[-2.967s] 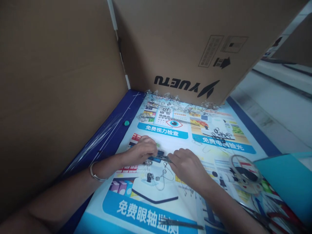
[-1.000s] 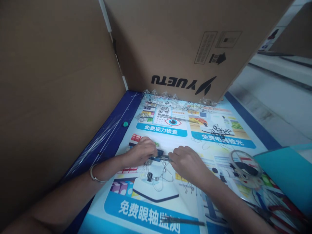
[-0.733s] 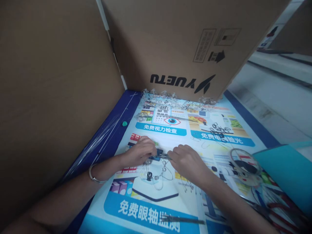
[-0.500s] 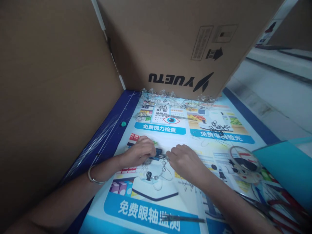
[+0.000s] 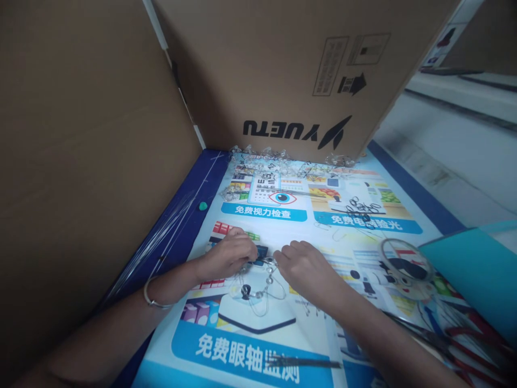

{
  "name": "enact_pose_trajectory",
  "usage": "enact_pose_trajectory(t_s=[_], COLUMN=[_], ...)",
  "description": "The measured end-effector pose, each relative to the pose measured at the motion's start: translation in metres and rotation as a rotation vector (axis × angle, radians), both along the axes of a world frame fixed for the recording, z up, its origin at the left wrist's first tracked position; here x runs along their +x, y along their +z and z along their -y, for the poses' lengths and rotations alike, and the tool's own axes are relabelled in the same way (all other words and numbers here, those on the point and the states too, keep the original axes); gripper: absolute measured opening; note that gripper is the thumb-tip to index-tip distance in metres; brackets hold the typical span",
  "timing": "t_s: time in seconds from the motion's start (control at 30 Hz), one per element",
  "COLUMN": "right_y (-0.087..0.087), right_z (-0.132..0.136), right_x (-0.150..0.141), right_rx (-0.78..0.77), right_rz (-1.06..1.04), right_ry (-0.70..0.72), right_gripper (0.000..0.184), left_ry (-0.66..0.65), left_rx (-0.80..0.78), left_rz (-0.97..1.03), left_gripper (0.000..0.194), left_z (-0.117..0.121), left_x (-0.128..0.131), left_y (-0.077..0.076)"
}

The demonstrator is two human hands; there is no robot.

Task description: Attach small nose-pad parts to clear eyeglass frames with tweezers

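Observation:
My left hand (image 5: pixel 230 256), a metal bangle on its wrist, is curled shut on a small dark blue piece (image 5: pixel 262 251) at the top of a wire-and-bead assembly (image 5: pixel 258 288). My right hand (image 5: pixel 305 264) faces it from the right, fingers pinched on the same assembly's wire end. Thin wire loops and a dark bead hang below both hands onto a printed poster (image 5: pixel 258 345) covering the table. What my fingertips pinch is too small to name exactly.
Cardboard box walls (image 5: pixel 283 70) stand at the back and left. Clear crystal beads (image 5: pixel 283 159) lie along the back box. Black rings (image 5: pixel 363 207), a clear round tape roll (image 5: pixel 404 264), a teal folder (image 5: pixel 476 269) and red-handled pliers (image 5: pixel 468 345) lie at the right.
Both hands stay on the assembly, shifting slightly closer together. The camera has tilted, so the scene sits a little higher and further left.

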State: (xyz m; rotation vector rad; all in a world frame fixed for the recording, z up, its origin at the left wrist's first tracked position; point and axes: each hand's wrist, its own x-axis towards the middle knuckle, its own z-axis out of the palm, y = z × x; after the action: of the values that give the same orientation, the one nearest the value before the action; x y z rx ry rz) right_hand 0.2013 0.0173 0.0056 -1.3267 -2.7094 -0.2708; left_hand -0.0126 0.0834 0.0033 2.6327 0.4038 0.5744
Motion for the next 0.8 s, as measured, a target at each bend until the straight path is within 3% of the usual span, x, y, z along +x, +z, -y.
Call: enact_pose_trajectory(t_s=[0.8], right_y=[0.0028], right_z=[0.0025], right_x=[-0.0019], right_rx=[0.014], right_rz=[0.031], right_ry=[0.001], right_gripper=[0.013], left_ry=[0.022], left_rx=[-0.068], left_rz=[0.067], left_gripper=[0.013], left_z=[-0.0012], left_x=[-0.0018], left_y=[-0.0064])
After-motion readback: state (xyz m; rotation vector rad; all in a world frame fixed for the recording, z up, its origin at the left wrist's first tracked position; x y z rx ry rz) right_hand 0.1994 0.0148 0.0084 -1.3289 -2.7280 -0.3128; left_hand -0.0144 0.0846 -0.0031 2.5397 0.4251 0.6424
